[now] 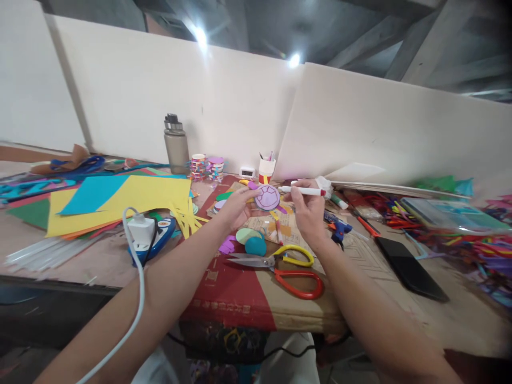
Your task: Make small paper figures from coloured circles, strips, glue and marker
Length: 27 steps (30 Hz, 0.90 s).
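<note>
Between the thumb and fingers of my left hand (237, 207) is a round purple paper piece (267, 198) with dark lines drawn on it; purple and yellow paper strips stick out around its edge. My right hand (307, 216) grips a white marker (306, 191) with a red end on the right, its other end pointing left near the paper piece. Below the hands lie green and teal paper circles (255, 245) and purple paper scraps (226, 245). Large scissors (276, 261) with one yellow and one red handle rest closer to me on the cardboard.
At left are yellow and blue paper sheets (132, 197) and a blue power strip (164, 237) with a white plug and cable. A bottle (176, 145) and a pen cup (266, 169) stand behind. To the right lie a glue gun (340, 228) and a black phone (410, 269).
</note>
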### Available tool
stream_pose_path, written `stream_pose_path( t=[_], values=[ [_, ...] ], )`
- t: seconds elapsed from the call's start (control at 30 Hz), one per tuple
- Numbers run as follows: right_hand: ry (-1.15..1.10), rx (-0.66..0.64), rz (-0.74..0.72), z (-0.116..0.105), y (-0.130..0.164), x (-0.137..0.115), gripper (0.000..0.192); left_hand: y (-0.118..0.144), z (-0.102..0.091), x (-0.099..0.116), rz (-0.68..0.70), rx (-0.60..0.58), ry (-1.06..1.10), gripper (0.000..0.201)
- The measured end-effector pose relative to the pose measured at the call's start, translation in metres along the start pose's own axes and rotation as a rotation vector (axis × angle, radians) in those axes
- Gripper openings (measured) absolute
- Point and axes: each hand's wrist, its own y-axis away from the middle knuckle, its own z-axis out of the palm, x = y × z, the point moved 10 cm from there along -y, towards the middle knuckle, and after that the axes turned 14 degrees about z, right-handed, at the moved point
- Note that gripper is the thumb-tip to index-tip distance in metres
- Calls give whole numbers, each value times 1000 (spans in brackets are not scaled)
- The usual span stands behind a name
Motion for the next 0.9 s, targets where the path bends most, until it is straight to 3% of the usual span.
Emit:
stream_pose_path(
  t=[0.33, 0.9],
  values=[
    [17, -55, 91, -6, 0, 19, 21, 3, 2, -5, -25, -28, -60, 13],
    [-1, -82, 104, -1, 0, 24, 18, 3, 5, -6, -21, -67, -91, 21]
  ],
)
